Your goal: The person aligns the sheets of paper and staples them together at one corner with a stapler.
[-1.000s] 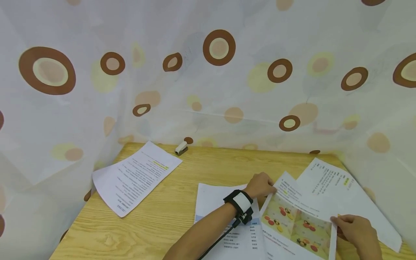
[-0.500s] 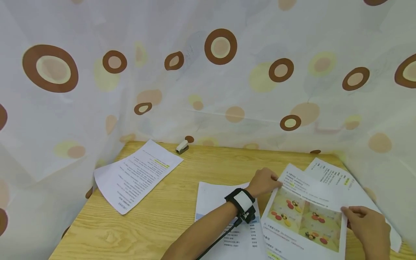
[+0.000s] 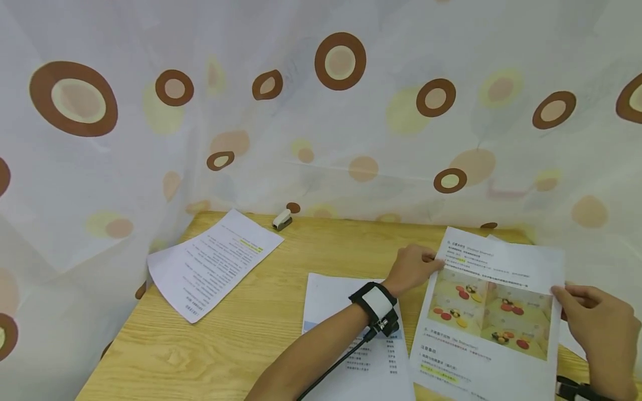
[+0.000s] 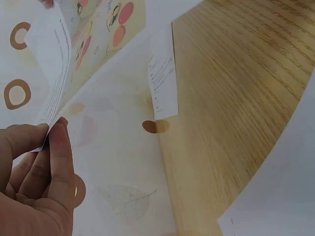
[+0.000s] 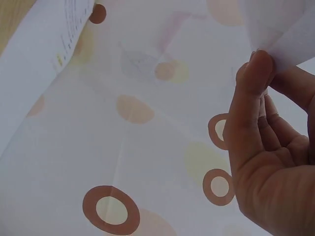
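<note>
From left to right across the counter

The left sheet lies in the counter's back left part, one corner reaching past the side edge. Just beside it, to the right and near the back edge, sits the stapler. The cloth hangs behind the counter and along both sides. Nearer the front, right of centre, lies the middle sheet, with the left forearm across above it. To its right, the raised sheet is between the left hand and the right hand. Behind that, the far-right sheet is mostly hidden.
</note>
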`<action>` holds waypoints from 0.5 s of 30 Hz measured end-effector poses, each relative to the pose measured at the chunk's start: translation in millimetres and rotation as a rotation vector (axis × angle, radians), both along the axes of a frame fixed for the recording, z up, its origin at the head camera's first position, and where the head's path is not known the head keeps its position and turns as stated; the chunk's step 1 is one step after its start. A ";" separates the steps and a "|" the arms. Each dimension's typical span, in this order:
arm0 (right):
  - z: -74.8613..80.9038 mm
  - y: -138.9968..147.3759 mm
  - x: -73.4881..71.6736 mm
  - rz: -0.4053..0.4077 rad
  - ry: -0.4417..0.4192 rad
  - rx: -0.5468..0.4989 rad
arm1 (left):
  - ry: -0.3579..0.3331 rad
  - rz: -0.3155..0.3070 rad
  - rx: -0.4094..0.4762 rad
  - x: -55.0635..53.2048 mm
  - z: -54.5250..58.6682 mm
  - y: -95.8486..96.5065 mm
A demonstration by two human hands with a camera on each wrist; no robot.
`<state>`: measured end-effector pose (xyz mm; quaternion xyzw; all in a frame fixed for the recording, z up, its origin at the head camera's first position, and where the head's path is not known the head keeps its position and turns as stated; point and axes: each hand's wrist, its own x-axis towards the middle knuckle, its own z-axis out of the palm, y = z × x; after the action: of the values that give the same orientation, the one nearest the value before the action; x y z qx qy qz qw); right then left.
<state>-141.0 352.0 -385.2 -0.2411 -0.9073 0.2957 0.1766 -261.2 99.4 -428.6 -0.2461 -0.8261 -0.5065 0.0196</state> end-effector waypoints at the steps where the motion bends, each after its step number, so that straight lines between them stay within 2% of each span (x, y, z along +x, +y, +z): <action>1: 3.0 -0.6 -1.0 -0.001 0.012 0.000 | -0.004 0.004 0.016 -0.1 1.4 0.0; 8: 16.7 -6.0 -8.6 -0.013 0.001 -0.080 | -0.056 0.006 0.141 -0.3 16.1 -7.0; 15: 26.3 -16.2 -12.4 -0.066 0.036 -0.195 | -0.001 0.001 0.134 -1.5 34.8 -19.1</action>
<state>-153.4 335.8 -358.9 -0.2814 -0.8626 0.3808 0.1780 -262.7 80.3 -393.8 -0.2434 -0.7907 -0.5606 0.0359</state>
